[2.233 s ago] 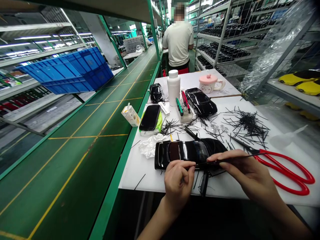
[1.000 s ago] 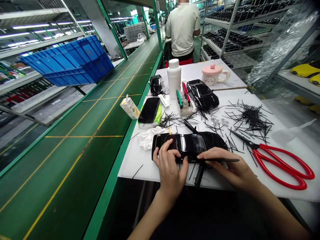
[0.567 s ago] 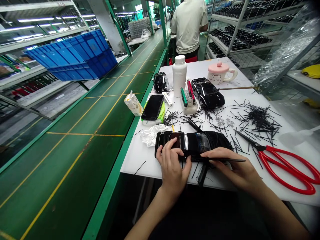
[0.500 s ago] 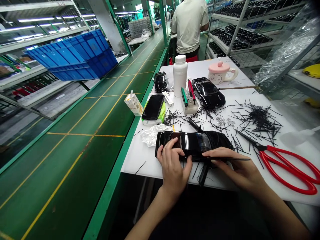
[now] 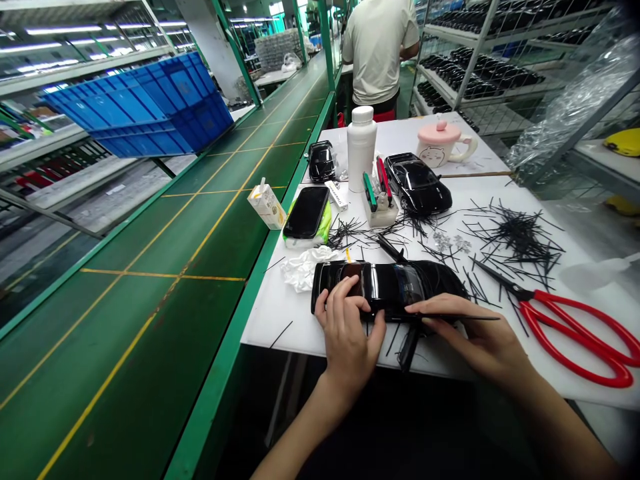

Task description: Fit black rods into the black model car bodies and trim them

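Note:
A glossy black model car [image 5: 383, 283] lies near the front edge of the white table, its doors standing out on both sides. My left hand [image 5: 347, 327] rests on the car's left part, fingers over the roof and side, holding it. My right hand [image 5: 470, 333] pinches a thin dark strip [image 5: 475, 318] at the car's near side, fingertips touching the body. Thin black strips [image 5: 525, 233] lie scattered behind and to the right. Red-handled scissors [image 5: 575, 327] lie right of my right hand.
A green conveyor [image 5: 200, 240] runs along the left, with a blue crate [image 5: 145, 107] beyond it. Behind the car are a phone [image 5: 309, 212], a white bottle [image 5: 361, 150], a second black car [image 5: 417, 183] and a lidded mug [image 5: 440, 143]. A person [image 5: 380, 53] stands farther back.

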Demonstrator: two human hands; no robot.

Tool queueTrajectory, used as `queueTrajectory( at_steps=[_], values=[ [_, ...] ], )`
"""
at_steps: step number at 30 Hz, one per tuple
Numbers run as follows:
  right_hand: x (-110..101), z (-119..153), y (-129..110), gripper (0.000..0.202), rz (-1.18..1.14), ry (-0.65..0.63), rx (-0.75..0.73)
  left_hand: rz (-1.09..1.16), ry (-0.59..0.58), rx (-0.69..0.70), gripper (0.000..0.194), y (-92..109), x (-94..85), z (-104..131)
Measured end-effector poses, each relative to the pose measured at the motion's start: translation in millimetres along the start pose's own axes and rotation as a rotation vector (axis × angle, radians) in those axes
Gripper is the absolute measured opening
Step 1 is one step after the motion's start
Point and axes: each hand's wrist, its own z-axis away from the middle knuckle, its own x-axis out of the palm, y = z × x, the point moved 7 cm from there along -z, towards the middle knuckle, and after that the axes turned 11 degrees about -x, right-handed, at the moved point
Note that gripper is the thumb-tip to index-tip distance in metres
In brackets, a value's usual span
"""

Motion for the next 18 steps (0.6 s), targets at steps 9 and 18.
queueTrajectory(
  at_steps=[9,18],
  values=[
    [-0.3,-2.1,-1.0,0.031,0.036,0.012,0.003,-0.003,0.005,-0.003,0.020,0.0,-0.4,0.0],
    [3.0,-2.7,-6.7,0.032,0.076,-0.016,-0.045,0.011,0.001,-0.026,0.020,0.0,-0.6,0.4]
  ],
)
